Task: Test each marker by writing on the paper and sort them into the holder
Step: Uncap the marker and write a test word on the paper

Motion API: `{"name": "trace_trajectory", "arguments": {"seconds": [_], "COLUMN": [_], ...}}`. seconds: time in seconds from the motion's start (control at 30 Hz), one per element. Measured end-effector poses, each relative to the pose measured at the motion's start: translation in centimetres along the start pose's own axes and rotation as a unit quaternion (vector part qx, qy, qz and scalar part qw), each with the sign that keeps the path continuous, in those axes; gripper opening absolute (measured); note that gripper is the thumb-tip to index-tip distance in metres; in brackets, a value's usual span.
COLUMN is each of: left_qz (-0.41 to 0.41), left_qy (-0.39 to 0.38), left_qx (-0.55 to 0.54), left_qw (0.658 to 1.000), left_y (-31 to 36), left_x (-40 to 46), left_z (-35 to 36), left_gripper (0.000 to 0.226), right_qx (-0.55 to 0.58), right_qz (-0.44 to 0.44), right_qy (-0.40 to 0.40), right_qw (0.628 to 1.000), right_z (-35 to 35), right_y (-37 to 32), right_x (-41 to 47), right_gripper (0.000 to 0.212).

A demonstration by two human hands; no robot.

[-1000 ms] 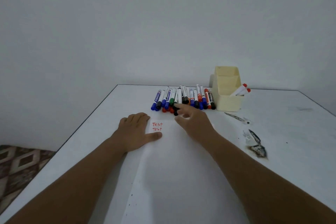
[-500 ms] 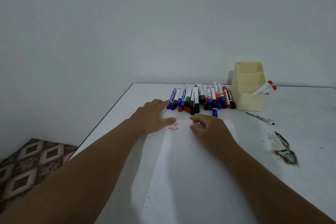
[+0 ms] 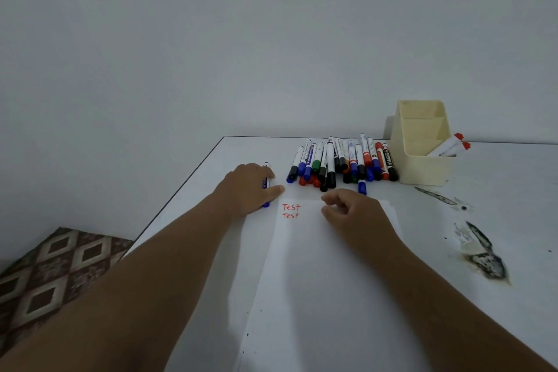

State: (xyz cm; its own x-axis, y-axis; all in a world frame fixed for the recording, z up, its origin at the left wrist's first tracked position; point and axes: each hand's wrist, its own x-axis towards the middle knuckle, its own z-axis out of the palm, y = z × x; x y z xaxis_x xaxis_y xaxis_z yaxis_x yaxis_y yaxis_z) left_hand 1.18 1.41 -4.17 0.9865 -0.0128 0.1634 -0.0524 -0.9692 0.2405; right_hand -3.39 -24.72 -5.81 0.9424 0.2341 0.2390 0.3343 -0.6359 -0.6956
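White paper [image 3: 326, 266]: I see it flat on the table [image 3: 498, 190], "Test" written twice in red near its far edge.
Left hand [image 3: 246, 190]: fingers curled around a blue marker [image 3: 265, 183], left of the paper.
Right hand [image 3: 353, 214]: rests on the paper, fingers loosely curled, holding nothing.
Marker pile [image 3: 341, 163]: just beyond the paper.
Holder [image 3: 421, 145]: cream, right of the pile, two red-capped markers [image 3: 450, 145] inside.
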Motion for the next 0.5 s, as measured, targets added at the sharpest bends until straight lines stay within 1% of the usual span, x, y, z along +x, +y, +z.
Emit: {"name": "trace_trajectory", "arguments": {"seconds": [0.07,0.1,0.17,0.27,0.33,0.4,0.43,0.5], "left_qz": [-0.013,-0.018,-0.035,-0.056,-0.059,-0.048,-0.035,-0.001], "left_qy": [0.016,0.022,0.031,0.044,0.077,0.116,0.118,0.081], "left_qx": [-0.006,-0.010,-0.040,-0.131,-0.204,-0.263,-0.296,-0.377], "left_qw": [1.000,1.000,0.998,0.989,0.974,0.957,0.947,0.923], "left_y": [0.0,0.1,0.1,0.4,0.9,1.9,2.6,4.2], "left_x": [-0.2,-0.3,-0.7,-1.6,-2.4,-3.3,-3.7,-4.4], "left_z": [0.0,0.0,-0.2,-0.7,-1.0,-1.2,-1.2,-1.2], "left_gripper": [0.045,0.044,0.045,0.052,0.054,0.048,0.044,0.042], "right_qx": [0.003,0.004,0.009,0.024,0.040,0.070,0.087,0.116], "right_qz": [0.003,0.005,0.008,0.015,0.020,0.024,0.029,0.045], "right_qy": [0.000,0.000,0.001,0.002,0.005,0.014,0.018,0.026], "right_qw": [1.000,1.000,1.000,1.000,0.999,0.997,0.996,0.992], "right_z": [0.0,0.0,0.0,0.0,-0.1,-0.3,-0.4,-0.7], "right_y": [-0.1,-0.1,-0.1,0.0,0.0,-0.2,-0.3,-0.5], "right_x": [0.0,0.0,0.0,0.0,-0.2,-0.3,-0.3,-0.2], "right_gripper": [0.032,0.032,0.031,0.031,0.033,0.036,0.037,0.040]}}
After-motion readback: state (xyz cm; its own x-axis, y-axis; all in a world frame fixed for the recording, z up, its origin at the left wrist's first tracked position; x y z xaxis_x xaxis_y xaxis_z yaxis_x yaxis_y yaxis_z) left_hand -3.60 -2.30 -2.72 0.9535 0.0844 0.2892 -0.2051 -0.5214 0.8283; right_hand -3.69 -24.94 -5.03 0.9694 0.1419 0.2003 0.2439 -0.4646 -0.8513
